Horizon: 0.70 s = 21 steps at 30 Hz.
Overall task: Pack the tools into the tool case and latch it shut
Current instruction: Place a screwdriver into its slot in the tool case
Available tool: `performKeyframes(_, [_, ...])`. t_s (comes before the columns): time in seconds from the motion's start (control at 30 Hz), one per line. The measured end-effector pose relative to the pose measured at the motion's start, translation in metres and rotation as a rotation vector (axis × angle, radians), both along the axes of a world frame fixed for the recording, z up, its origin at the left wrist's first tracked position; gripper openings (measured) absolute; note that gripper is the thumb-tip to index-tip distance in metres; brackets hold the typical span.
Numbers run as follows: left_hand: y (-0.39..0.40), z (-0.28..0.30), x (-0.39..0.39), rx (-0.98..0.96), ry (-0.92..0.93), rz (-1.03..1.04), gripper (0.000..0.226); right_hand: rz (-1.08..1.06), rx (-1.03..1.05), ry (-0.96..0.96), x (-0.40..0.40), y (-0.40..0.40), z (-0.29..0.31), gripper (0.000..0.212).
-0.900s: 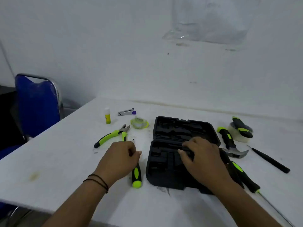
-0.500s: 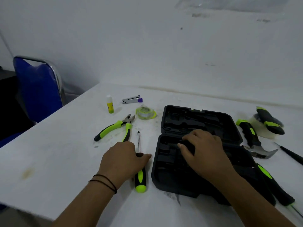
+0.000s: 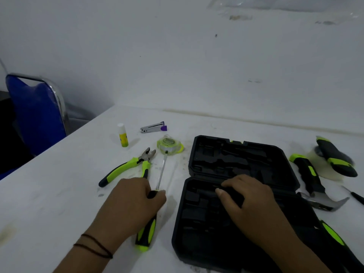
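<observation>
The black tool case (image 3: 236, 143) lies open on the white table, with its moulded lid tipped back. My left hand (image 3: 128, 205) grips the black and green handle of a screwdriver (image 3: 146, 233) just left of the case. The screwdriver's shaft points towards a green tape measure (image 3: 169, 146). My right hand (image 3: 254, 201) is inside the case base near the hinge, with fingers and thumb curled on a dark tool that is hard to make out. Green-handled pliers (image 3: 126, 166) lie to the left. A hammer (image 3: 309, 174) and a second screwdriver (image 3: 332, 235) lie to the right.
A glue stick (image 3: 123, 137) and a stapler (image 3: 153, 127) stand behind the pliers. At the right, a black and green tool (image 3: 334, 156) rests on a tape roll (image 3: 321, 168), beside a thin black tool (image 3: 356, 198). A blue chair (image 3: 35, 115) stands at the table's left.
My view has tilted down and closer. My left hand has settled round the screwdriver handle, and the shaft tip now reaches the tape measure. My right hand stays in the case.
</observation>
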<state>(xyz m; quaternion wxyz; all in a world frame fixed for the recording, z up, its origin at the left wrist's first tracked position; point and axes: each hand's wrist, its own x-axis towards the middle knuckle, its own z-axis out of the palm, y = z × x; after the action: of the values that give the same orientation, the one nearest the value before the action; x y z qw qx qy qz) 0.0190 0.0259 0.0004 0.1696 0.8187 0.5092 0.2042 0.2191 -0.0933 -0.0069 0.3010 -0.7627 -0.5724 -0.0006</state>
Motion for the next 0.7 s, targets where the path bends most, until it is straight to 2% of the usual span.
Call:
performKeyframes(0.17, [0.015, 0.021, 0.004, 0.016, -0.133, -0.022, 0.032, -0.001, 0.073, 0.068, 0.004, -0.002, 0.0, 0.012])
performKeyframes(0.4, [0.03, 0.036, 0.038, 0.013, -0.455, -0.143, 0.016, -0.077, 0.239, 0.14, 0.009, -0.006, 0.013, 0.011])
performKeyframes(0.5, [0.028, 0.036, 0.055, -0.054, -0.551, -0.195, 0.013, -0.113, 0.276, 0.175, 0.015, -0.011, 0.025, 0.01])
performKeyframes(0.7, [0.02, 0.023, 0.069, 0.027, -0.496, -0.282, 0.015, -0.228, 0.3, 0.141, 0.034, -0.028, 0.029, 0.008])
